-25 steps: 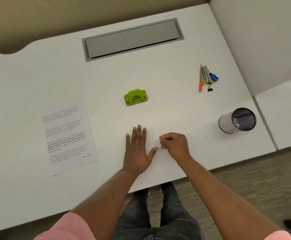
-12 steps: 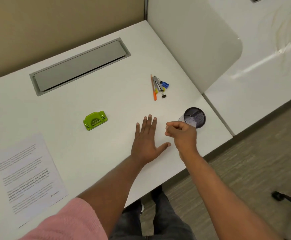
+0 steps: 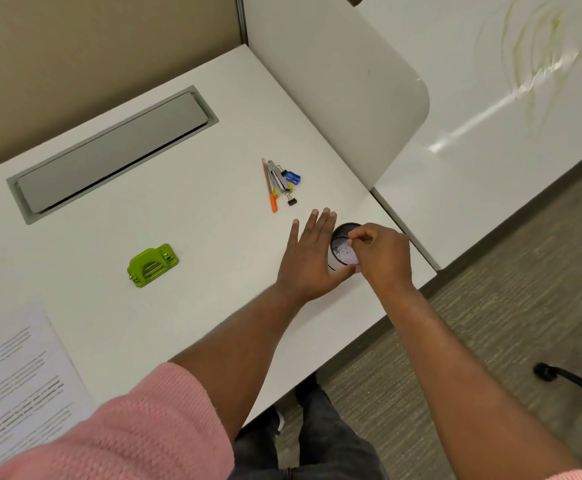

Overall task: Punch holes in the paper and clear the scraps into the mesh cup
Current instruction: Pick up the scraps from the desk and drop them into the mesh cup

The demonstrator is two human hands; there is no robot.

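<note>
Dropping the Pinched Scraps Cleanly into the Cup

Releasing the scraps is the step in hand, judging by where the fingers sit. The right hand is poised over the mouth of the round black mesh cup with a pale lining, thumb and forefinger drawn together in a pinch above the opening; whatever they hold is too small to make out, though pale flecks show inside the cup. The left hand is open, fingers spread and straight, its palm edge and thumb against the cup's near-left side, seemingly bracing it.

To do this well, the pinch should open only once the fingertips are squarely above the opening, low and inside the rim line, so light bits fall straight down rather than drifting onto the white desk. The cup stands near the desk's right front corner, so the bracing hand should steady it without pushing it toward the edge. Rubbing thumb against forefinger would shed any bits that cling.

The white printed sheet of paper lies at the desk's near-left, well apart from the cup, and the lime-green plastic hole punch sits between them. A cluster of pens and binder clips lies just beyond the hands.
</note>
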